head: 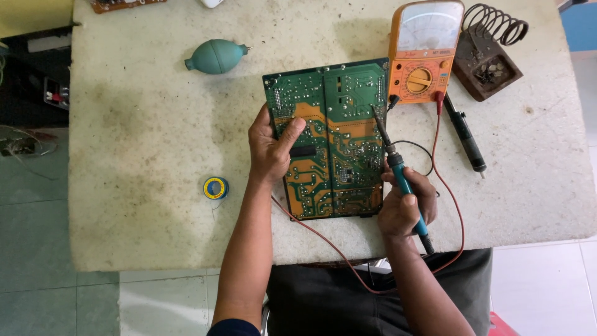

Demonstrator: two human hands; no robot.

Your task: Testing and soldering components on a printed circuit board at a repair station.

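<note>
A green and orange circuit board (339,99) lies solder side up near the middle of the worn white table (155,137). My left hand (270,149) rests on the board's left edge, thumb pressed onto it. My right hand (407,205) grips a teal-handled soldering iron (398,171) like a pen; its dark tip touches the board's upper right area.
An orange analogue multimeter (426,53) sits behind the board with red and black leads (444,186) trailing toward me. A coil iron stand (491,50), a black desoldering pump (465,134), a teal rubber blower (216,56) and a solder spool (216,188) lie around.
</note>
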